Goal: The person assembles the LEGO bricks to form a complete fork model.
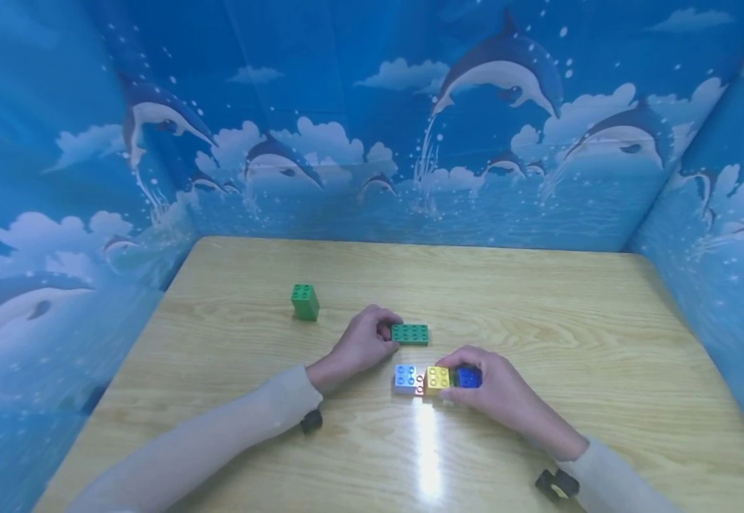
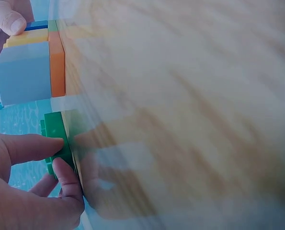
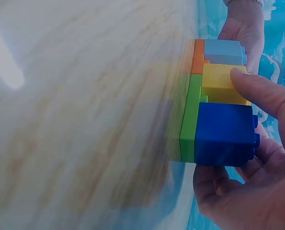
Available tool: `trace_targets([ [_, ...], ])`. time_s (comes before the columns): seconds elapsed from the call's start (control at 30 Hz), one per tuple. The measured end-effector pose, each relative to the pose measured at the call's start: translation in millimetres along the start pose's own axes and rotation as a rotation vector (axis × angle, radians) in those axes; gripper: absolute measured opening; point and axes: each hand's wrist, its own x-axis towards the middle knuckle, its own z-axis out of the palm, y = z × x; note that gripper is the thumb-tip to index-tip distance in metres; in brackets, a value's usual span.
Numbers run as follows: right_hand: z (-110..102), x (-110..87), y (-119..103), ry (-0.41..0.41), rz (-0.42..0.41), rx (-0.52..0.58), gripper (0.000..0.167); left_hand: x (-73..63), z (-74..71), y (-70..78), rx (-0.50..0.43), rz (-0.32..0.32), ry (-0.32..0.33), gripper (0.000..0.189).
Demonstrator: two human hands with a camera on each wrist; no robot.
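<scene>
At the left end of a flat green toy brick, my left hand pinches it between thumb and fingers. The left wrist view shows this green brick lying low along the tabletop. My right hand grips a yellow brick, thumb on one side and fingers reaching round the other. That yellow brick sits between a light blue brick and a dark blue brick. Beneath this row, the right wrist view shows an orange flat brick and a light green flat brick end to end.
A tall green block stands upright farther back on the left. The wooden table carries a bright light reflection in front of the bricks. Dolphin-printed curtains enclose its back and sides.
</scene>
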Motion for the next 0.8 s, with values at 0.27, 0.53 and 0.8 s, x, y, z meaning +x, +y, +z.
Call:
trace_targets([
  [0.27, 2, -0.4, 1, 0.012, -0.027, -0.053, 0.04, -18.0, -4.4, 2.3, -0.021, -0.047, 0.035, 0.057],
  [0.53, -5, -7.7, 2, 0.065, -0.039, -0.063, 0.065, -46.7, -8.1, 3.1, -0.124, -0.01, -0.006, 0.045],
  [0.8, -14, -24.3, 14, 0.068, -0.069, -0.066, 0.078, -70.0, -4.2, 4.6, -0.193, -0.019, -0.174, 0.064],
])
